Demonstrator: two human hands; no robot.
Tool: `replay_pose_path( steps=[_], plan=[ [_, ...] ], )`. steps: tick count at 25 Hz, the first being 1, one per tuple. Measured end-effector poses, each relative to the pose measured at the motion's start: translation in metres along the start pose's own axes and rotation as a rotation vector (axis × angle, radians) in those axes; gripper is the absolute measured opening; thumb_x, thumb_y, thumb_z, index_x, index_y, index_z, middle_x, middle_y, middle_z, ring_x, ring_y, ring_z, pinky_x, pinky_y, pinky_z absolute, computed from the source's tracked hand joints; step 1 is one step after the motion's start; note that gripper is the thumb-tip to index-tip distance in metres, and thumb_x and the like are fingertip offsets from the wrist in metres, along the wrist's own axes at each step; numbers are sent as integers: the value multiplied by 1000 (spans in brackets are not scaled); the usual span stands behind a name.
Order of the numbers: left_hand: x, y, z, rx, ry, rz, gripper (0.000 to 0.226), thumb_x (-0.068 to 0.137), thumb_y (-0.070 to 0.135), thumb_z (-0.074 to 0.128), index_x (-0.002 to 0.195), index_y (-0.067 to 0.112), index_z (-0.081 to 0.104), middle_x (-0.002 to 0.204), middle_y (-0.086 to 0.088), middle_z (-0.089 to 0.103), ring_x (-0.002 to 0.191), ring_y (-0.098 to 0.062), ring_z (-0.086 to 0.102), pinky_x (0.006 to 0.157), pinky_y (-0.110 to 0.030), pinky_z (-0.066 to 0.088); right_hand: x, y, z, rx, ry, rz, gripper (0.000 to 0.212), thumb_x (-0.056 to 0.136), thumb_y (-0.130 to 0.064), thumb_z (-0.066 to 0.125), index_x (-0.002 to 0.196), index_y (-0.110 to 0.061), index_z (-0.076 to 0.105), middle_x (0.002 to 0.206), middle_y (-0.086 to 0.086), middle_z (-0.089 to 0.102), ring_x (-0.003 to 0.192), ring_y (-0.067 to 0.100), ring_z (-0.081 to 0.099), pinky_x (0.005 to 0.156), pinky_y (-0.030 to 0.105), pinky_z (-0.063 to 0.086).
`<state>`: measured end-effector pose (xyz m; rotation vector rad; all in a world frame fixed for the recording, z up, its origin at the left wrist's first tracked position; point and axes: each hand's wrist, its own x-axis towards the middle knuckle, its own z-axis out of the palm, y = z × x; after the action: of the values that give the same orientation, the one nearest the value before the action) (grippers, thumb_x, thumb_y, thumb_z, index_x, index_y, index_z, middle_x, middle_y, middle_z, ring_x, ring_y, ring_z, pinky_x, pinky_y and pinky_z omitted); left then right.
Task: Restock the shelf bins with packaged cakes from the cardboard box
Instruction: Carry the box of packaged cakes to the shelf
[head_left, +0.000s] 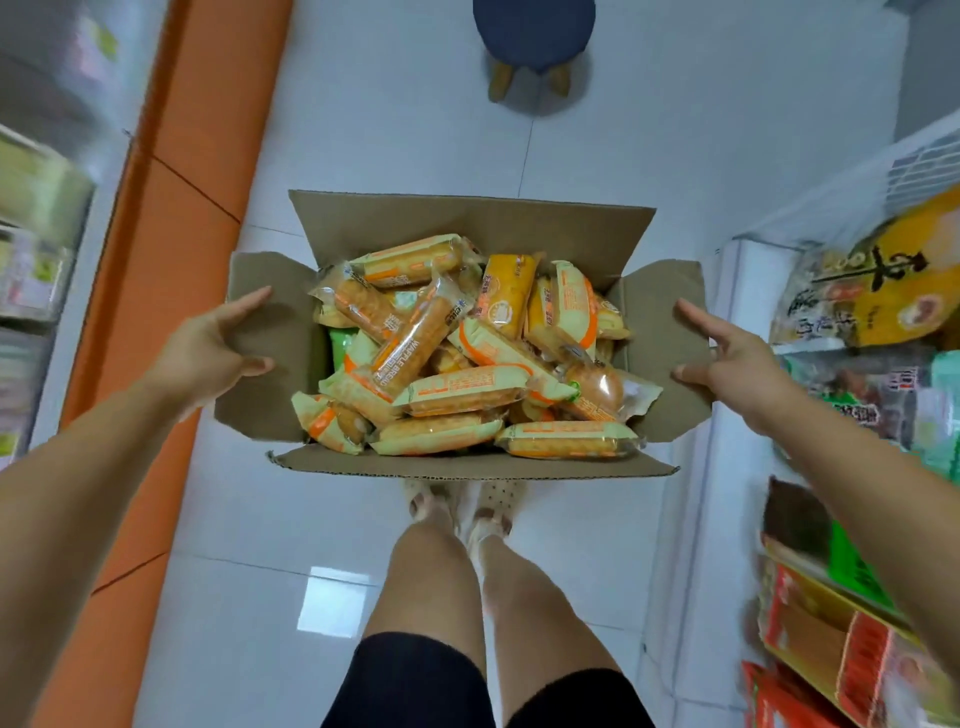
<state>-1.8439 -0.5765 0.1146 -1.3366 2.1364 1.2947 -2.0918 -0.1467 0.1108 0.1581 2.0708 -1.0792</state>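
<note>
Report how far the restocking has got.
Done: the cardboard box stands open on the floor, flaps spread. In hand: the left hand and right hand, fingers straight, are at its side flaps and hold no packet. Left: nearly everything; the packaged cakes fill the box, yet to go to the shelves.

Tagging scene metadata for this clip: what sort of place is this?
Probably a small shop aisle: shelves of packaged snacks on the right, blurred stocked shelving on the left, and an open cardboard box of wrapped cakes on the tiled floor between them.
</note>
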Motion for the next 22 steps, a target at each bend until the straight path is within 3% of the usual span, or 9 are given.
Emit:
replay_pose_path(
  steps=[9, 13, 16, 18, 20, 22],
  plan=[
    [159, 133, -55, -88, -23, -29, 81, 81, -14, 68, 138, 40, 47, 126, -1, 57, 108, -19, 56, 94, -33, 46, 164, -163, -31, -48, -22, -27, 78, 82, 12, 62, 139, -39, 47, 138, -9, 51, 107, 13, 61, 86, 31, 54],
    [225, 200, -75, -67, 13, -31, 81, 81, -13, 68, 140, 38, 47, 126, 1, 56, 108, -17, 55, 96, -32, 44, 241, -230, -48, -64, -49, -14, 78, 84, 12, 62, 140, -39, 46, 139, -3, 49, 112, 21, 60, 81, 30, 58],
    [266, 239, -87, -67, 54, -55, 83, 81, -10, 70, 124, 57, 48, 129, 1, 56, 109, -20, 56, 99, -37, 47, 302, -292, -61, -79, -92, -19, 77, 85, 12, 61, 141, -38, 45, 138, -1, 48, 110, 24, 59, 71, 23, 60],
    [293, 258, -90, -88, 61, -81, 84, 80, -9, 72, 111, 65, 47, 134, -2, 55, 113, -25, 57, 101, -44, 48, 341, -325, -69, -134, -109, -42, 77, 85, 12, 60, 142, -38, 44, 140, -1, 46, 111, 23, 58, 75, 26, 59],
    [318, 273, -93, -129, 72, -123, 84, 80, -8, 72, 112, 66, 48, 137, -3, 54, 117, -27, 57, 102, -47, 48, 379, -360, -74, -182, -132, -54, 77, 85, 11, 61, 141, -39, 45, 144, 0, 42, 119, 26, 52, 84, 34, 57],
    [335, 288, -93, -155, 73, -145, 84, 80, -6, 73, 115, 66, 49, 138, -3, 55, 117, -28, 57, 101, -48, 49, 411, -395, -79, -216, -143, -60, 77, 85, 11, 61, 141, -40, 46, 146, 1, 40, 121, 26, 50, 81, 33, 56]
  ],
)
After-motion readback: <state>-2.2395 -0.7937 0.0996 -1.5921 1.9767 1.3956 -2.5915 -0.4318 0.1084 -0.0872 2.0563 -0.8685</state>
